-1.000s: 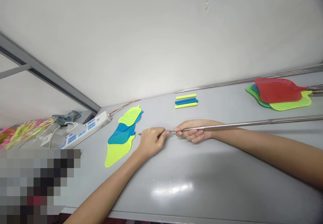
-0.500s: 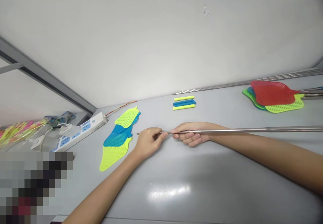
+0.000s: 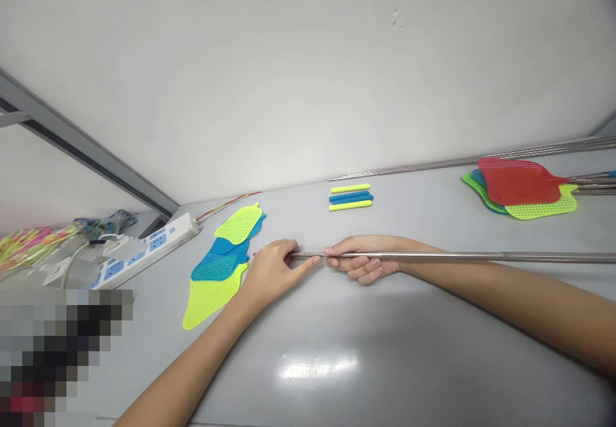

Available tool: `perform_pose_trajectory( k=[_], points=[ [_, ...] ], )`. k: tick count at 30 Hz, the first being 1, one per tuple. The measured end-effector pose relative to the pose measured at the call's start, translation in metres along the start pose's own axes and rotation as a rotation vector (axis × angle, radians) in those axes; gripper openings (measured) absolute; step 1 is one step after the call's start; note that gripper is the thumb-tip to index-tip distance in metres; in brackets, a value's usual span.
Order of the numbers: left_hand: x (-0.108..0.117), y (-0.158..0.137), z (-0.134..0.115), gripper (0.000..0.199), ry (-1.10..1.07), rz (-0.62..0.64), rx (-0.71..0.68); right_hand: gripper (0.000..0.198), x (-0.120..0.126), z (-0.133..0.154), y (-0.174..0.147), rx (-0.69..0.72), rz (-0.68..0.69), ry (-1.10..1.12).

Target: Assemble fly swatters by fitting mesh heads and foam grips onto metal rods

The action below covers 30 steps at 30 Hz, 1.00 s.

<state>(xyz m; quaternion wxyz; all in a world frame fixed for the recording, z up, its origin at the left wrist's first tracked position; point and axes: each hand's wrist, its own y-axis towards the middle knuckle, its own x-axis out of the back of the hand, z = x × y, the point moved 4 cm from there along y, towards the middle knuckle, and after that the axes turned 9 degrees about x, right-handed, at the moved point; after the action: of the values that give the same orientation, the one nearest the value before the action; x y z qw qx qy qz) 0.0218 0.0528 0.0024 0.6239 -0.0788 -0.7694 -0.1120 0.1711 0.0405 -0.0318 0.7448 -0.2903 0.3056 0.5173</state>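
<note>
A long telescopic metal rod (image 3: 457, 256) lies level across the view, its thin end toward the left. My right hand (image 3: 359, 259) is closed round the rod, thumb along the top and fingers curled beneath. Close beside it, my left hand (image 3: 275, 270) has its fingers wrapped over the thin end section, while its thumb stretches to the right, just below the rod. The rod's tip shows a little past my left hand. Left of that hand lie overlapping fly swatter heads: yellow-green (image 3: 214, 295), blue (image 3: 221, 260) and a second yellow-green one (image 3: 239, 223).
Yellow and blue plastic tubes (image 3: 350, 197) lie near the wall. Metal rods (image 3: 409, 169) run along the wall's foot. At right are stacked fly swatters, a red one (image 3: 520, 182) on top. A power strip (image 3: 158, 244) and bagged colourful items (image 3: 33, 247) are at left.
My left thumb has straightened and no longer pinches the rod from the front. The left hand sits slightly further left. My right hand keeps its hold on the rod.
</note>
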Motion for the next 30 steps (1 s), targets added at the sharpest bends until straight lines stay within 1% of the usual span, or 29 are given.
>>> perform_pose_trajectory(
  k=[7, 10, 13, 18, 21, 30],
  points=[
    [0.001, -0.001, 0.01, 0.046, 0.093, -0.022, 0.087, 0.02, 0.001, 0.0, 0.0, 0.008, 0.03, 0.032],
    [-0.002, -0.003, 0.011, 0.047, 0.083, -0.019, 0.125, 0.02, 0.002, 0.0, 0.001, 0.002, 0.041, 0.037],
    [-0.004, -0.003, 0.01, 0.047, 0.062, -0.022, 0.123, 0.02, 0.003, -0.001, 0.0, -0.009, 0.046, 0.039],
    [-0.008, -0.001, 0.01, 0.046, 0.049, 0.032, 0.155, 0.019, 0.001, -0.001, -0.002, -0.013, 0.037, 0.03],
    [-0.008, -0.001, 0.01, 0.048, 0.059, 0.033, 0.18, 0.019, 0.0, -0.001, -0.002, -0.007, 0.034, 0.026],
    [-0.008, -0.003, 0.007, 0.048, 0.016, 0.099, 0.197, 0.02, 0.003, 0.0, 0.0, -0.033, 0.02, 0.083]
  ],
)
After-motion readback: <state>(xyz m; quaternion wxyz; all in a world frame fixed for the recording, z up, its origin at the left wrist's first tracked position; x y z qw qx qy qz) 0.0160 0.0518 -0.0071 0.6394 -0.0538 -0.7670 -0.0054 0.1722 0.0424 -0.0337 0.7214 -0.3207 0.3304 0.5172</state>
